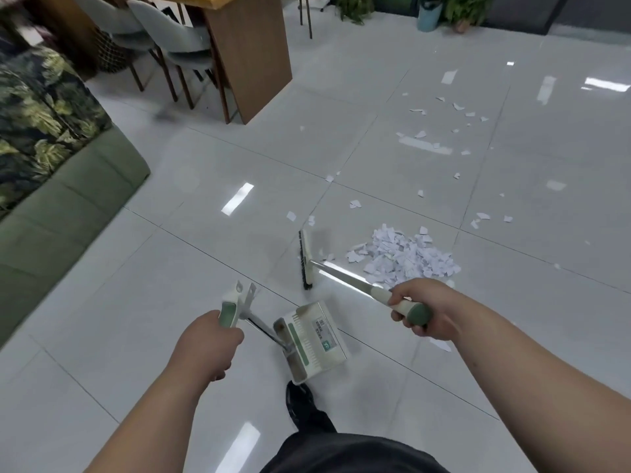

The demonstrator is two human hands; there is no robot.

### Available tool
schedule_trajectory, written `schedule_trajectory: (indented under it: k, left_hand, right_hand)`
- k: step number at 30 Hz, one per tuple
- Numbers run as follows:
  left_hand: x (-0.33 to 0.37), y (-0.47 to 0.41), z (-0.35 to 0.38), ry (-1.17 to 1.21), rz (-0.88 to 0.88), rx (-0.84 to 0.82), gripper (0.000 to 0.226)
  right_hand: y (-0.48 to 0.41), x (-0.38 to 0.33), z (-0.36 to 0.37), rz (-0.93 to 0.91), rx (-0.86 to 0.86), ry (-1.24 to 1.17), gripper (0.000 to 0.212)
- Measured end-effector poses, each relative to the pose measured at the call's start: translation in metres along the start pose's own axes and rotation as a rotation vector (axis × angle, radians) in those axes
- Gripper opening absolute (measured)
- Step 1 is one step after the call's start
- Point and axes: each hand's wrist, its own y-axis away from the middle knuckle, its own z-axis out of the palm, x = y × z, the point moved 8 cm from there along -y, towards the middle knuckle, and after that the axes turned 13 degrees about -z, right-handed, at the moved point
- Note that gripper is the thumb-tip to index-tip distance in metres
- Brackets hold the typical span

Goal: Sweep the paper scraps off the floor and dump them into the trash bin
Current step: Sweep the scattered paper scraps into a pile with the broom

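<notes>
We are gripping the broom (345, 276) handle with our right hand (425, 310), brush head just left of the paper-scrap pile (404, 256); our left hand (208, 339) is clasping the dustpan (314, 339) handle.

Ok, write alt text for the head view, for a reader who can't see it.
A person's right hand holds a broom beside a pile of paper scraps on a grey tiled floor, while the left hand holds a dustpan near their shoe. More scraps lie scattered farther off; a green sofa and a wooden table stand at left.
</notes>
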Motion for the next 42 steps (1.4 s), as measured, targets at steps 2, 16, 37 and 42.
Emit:
schedule_trajectory:
  k: [2, 16, 37, 42]
  left_hand:
    - [0.007, -0.023, -0.021, -0.001, 0.009, -0.015, 0.009]
    - [0.038, -0.131, -0.084, -0.040, 0.038, -0.089, 0.005]
    - [0.120, -0.172, -0.091, -0.043, -0.001, -0.042, 0.006]
    - [0.158, -0.191, -0.080, -0.035, -0.068, -0.006, 0.007]
  right_hand:
    - [-0.027, -0.014, 0.037, 0.032, -0.011, -0.062, 0.040]
    - [-0.070, -0.031, 0.070, 0.234, 0.232, -0.454, 0.031]
    - [-0.125, -0.152, 0.076, 0.085, 0.117, -0.382, 0.026]
    - [-0.202, -0.194, 0.089, 0.100, -0.010, -0.322, 0.021]
